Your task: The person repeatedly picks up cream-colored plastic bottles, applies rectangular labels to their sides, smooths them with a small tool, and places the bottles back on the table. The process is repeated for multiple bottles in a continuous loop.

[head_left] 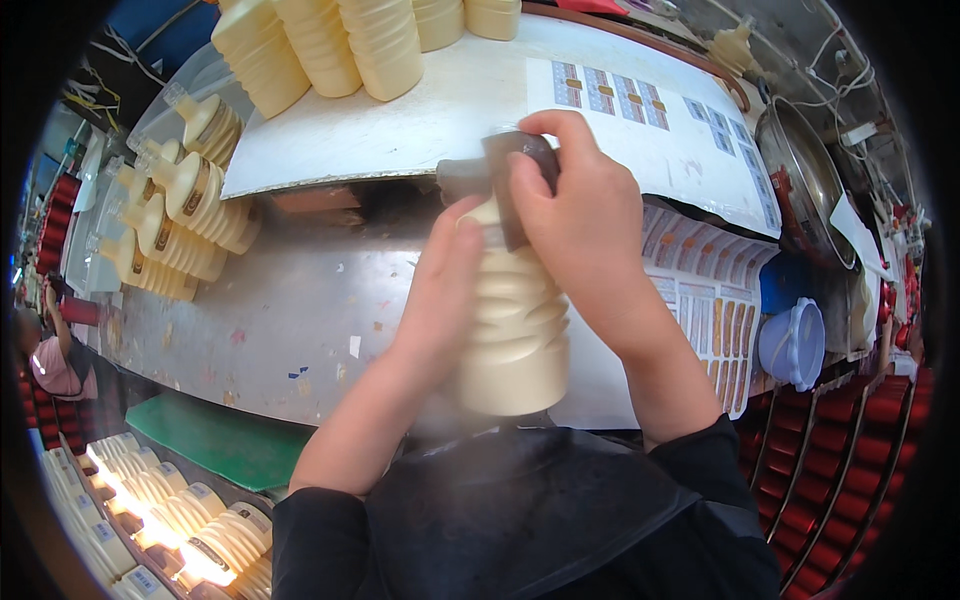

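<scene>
A cream plastic bottle (515,360) with a wavy ribbed body lies in front of me, its base toward me and its neck pointing away. Along the bottle's left side my left hand (440,285) grips near the shoulder; motion blurs its fingers. My right hand (585,200) pinches a dark brown flat piece (515,190), which lies against the bottle's shoulder; its exact kind I cannot make out. Just beyond the neck sits a blurred grey block (463,178).
Several capped cream bottles (190,200) are stacked at the left, and more bottles (380,50) stand on the raised white board (450,110). Label sheets (725,330) lie at the right, near a pale blue bucket (790,345) and a steel basin (815,180). Labelled bottles (185,510) fill the lower left.
</scene>
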A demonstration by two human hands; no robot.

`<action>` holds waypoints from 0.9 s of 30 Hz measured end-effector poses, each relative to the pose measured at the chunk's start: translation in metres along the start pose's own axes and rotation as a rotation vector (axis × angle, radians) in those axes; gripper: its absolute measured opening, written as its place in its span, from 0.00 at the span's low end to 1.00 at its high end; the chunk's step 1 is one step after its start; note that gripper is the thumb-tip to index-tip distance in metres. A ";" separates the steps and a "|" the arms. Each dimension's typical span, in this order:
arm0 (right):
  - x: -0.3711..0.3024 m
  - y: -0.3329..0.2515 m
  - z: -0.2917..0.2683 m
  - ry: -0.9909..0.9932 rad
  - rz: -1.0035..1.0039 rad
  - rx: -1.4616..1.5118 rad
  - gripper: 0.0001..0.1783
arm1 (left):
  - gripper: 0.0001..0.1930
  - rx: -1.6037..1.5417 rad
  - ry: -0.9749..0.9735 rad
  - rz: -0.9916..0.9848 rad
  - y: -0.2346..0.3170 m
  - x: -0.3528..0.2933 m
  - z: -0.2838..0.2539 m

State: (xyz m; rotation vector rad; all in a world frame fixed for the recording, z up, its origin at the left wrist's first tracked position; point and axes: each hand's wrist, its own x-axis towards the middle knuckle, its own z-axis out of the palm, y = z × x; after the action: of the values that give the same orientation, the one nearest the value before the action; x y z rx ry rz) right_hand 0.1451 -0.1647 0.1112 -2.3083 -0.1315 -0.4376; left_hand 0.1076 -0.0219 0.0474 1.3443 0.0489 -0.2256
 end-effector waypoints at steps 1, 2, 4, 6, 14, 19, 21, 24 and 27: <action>0.001 -0.006 0.005 0.021 -0.080 -0.103 0.14 | 0.24 -0.006 0.002 0.009 0.000 0.000 0.000; 0.002 -0.011 0.006 0.004 -0.114 -0.140 0.14 | 0.25 -0.047 0.006 -0.016 0.000 0.000 0.000; 0.003 -0.016 0.007 -0.043 -0.168 -0.218 0.14 | 0.25 -0.131 0.014 -0.066 -0.001 -0.001 0.000; 0.004 -0.019 0.006 -0.038 -0.182 -0.267 0.13 | 0.26 -0.177 0.021 -0.071 0.000 -0.003 -0.001; 0.007 -0.031 0.021 -0.123 -0.152 -0.406 0.13 | 0.29 -0.236 -0.037 -0.079 0.005 -0.012 -0.001; 0.001 -0.002 0.008 0.058 -0.108 -0.272 0.13 | 0.39 0.753 0.075 0.475 -0.001 -0.028 -0.009; -0.003 0.018 -0.001 0.058 -0.025 -0.148 0.13 | 0.44 1.002 0.011 0.509 -0.005 -0.041 -0.010; -0.010 0.048 -0.006 0.109 0.068 0.063 0.14 | 0.50 1.042 -0.002 0.454 -0.012 -0.046 -0.009; -0.018 0.073 0.000 0.165 0.160 0.198 0.15 | 0.52 0.872 -0.011 0.343 -0.015 -0.044 -0.006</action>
State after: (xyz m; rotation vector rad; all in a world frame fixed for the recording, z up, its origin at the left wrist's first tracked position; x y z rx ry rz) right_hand 0.1444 -0.2149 0.0554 -2.0614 0.0872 -0.5074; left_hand 0.0627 -0.0131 0.0390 2.1864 -0.3224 0.0560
